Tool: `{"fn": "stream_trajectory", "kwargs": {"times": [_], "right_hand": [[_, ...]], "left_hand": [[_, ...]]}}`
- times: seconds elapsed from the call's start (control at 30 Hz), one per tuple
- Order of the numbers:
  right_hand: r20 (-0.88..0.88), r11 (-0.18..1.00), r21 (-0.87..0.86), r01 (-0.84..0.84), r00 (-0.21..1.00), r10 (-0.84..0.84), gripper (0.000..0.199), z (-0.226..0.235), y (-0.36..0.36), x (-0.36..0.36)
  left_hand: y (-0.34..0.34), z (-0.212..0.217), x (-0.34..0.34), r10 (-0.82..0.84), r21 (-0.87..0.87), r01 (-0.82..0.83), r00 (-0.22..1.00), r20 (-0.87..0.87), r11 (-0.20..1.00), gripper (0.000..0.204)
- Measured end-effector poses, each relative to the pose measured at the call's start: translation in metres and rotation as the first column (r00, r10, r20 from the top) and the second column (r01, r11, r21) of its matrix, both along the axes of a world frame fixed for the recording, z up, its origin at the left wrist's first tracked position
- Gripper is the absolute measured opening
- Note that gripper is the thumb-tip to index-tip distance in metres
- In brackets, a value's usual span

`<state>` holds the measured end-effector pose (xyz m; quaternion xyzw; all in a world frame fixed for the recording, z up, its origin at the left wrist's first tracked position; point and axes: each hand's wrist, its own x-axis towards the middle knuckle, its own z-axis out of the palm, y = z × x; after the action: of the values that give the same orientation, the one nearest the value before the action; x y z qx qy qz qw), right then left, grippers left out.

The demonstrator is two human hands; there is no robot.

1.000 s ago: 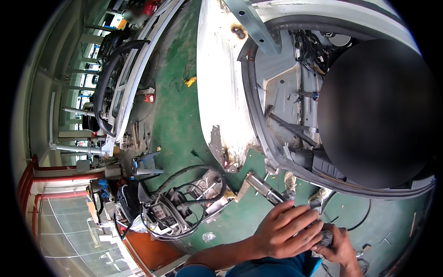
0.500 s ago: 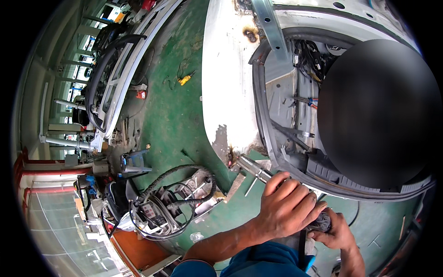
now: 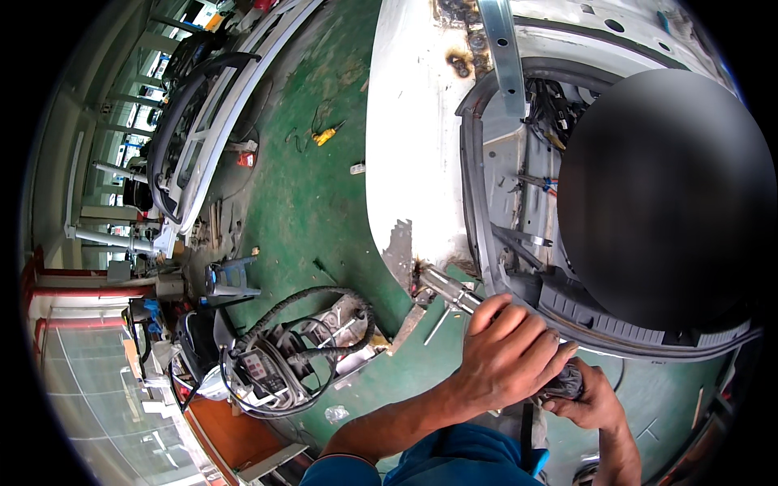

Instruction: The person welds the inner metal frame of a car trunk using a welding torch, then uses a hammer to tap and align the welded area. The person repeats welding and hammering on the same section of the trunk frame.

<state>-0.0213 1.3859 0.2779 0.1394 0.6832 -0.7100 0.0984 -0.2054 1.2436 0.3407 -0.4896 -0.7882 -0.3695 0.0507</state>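
A long tool with a silver metal barrel (image 3: 452, 288) and a thin side rod points away from me, its exact kind hard to tell. My left hand (image 3: 509, 352) is closed around the barrel from above. Behind it, my right hand (image 3: 593, 397) grips the tool's dark rear end (image 3: 565, 381). The tip meets the lower corner of a white car body panel (image 3: 413, 146), next to a scraped grey patch (image 3: 398, 245). Beside this panel, a black rubber seal (image 3: 476, 186) borders the body opening. A pry bar (image 3: 527, 236) and pliers with red-and-blue handles (image 3: 545, 184) lie inside.
A blurred dark oval covers the right of the view. A drilled metal strip (image 3: 503, 57) stands over the panel. On the green floor (image 3: 300, 194) are a yellow tool (image 3: 325, 136), a step stool (image 3: 232, 276) and a machine with coiled cables (image 3: 263, 377). A bumper frame (image 3: 212, 150) stands left.
The car panel and opening sit slightly farther right in view. Both hands keep their hold on the tool, whose tip stays at the panel corner.
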Motion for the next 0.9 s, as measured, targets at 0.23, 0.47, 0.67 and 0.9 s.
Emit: {"fn": "stream_trajectory", "kwargs": {"times": [0.23, 0.47, 0.67, 0.9], "right_hand": [[0.047, 0.999, -0.028, 0.027, 0.999, -0.026, 0.057, -0.008, 0.001, 0.011], [0.052, 0.993, -0.115, 0.029, 0.998, -0.023, 0.052, -0.010, 0.002, 0.010], [0.129, 0.975, -0.220, 0.036, 0.992, -0.008, 0.045, 0.014, 0.006, -0.004], [0.226, 0.964, -0.259, 0.054, 0.974, 0.007, 0.047, 0.004, 0.007, 0.001]], "left_hand": [[0.003, -0.004, 0.007, -0.001, -0.006, 0.001, 1.000, 0.012, 1.000, 0.020], [0.004, -0.001, 0.006, 0.004, -0.026, -0.004, 1.000, 0.002, 1.000, 0.019], [0.005, 0.002, 0.006, 0.019, -0.019, -0.019, 1.000, -0.005, 1.000, 0.019], [0.006, 0.002, 0.002, 0.023, -0.007, -0.023, 1.000, -0.007, 1.000, 0.022]]}}
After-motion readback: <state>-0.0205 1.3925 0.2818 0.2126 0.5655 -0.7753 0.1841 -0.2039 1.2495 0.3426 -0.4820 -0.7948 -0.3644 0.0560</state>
